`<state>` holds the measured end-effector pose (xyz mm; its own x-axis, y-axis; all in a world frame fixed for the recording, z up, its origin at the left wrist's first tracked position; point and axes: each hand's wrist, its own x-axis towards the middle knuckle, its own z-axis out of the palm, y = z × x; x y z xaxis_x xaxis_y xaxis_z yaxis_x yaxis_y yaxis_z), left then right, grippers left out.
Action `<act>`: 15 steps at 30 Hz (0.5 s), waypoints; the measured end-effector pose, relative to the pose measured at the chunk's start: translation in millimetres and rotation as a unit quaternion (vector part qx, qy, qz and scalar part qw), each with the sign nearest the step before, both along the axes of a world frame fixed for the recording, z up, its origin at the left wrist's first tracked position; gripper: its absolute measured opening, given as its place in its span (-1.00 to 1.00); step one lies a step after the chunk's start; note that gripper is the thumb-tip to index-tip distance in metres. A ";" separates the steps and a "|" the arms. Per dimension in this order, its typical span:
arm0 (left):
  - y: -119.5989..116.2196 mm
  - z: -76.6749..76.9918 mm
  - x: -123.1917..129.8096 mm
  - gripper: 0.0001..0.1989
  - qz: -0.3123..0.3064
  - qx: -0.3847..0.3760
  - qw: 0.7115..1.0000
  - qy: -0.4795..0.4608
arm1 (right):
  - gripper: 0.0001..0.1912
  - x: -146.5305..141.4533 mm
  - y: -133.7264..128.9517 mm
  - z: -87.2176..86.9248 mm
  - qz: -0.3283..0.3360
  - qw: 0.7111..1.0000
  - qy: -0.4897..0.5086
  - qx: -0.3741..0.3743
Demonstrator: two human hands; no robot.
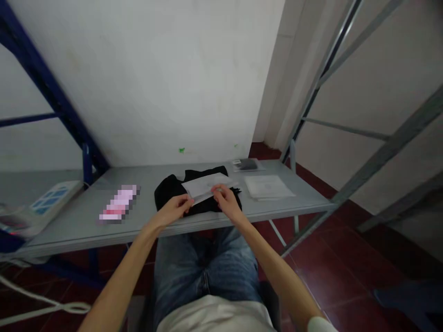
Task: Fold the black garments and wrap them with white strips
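Observation:
A flat, whitish plastic bag (pixel 204 184) lies tilted over black cloth items (pixel 168 191), with the cloth spread beneath and around it. The thumb and fingers of my left hand (pixel 178 206) pinch the bag's near left corner. On its near edge, further right, my right hand (pixel 223 197) is closed with the bag between thumb and fingers. Whether anything is inside the bag cannot be made out. To the right sits a stack of similar whitish plastic bags (pixel 266 186). Behind that stack is a clear packet (pixel 247 164) with something black inside and a small white label.
Everything rests on a narrow grey table (pixel 145 226) against a white wall. A blurred-out phone-like object (pixel 119 203) lies left, and a white box with blue panels (pixel 51 200) stands farther left. Blue metal posts (pixel 55 92) rise left, grey metal bars (pixel 377 175) right.

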<state>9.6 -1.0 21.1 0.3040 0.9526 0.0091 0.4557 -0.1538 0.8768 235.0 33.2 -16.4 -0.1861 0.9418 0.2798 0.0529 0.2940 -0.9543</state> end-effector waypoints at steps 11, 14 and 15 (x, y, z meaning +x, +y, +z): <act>1.9 -6.6 6.7 -0.61 0.054 0.113 0.989 0.074 | -0.64 78.1 35.6 8.8 -0.157 0.983 -0.074 0.055; -3.0 -7.3 22.6 -0.66 0.085 0.175 0.976 0.098 | -0.63 80.1 31.1 12.9 -0.171 0.981 -0.081 0.043; -4.5 -7.6 26.9 -0.67 0.094 0.191 0.972 0.101 | -0.63 78.1 28.6 14.1 -0.160 0.983 -0.078 0.031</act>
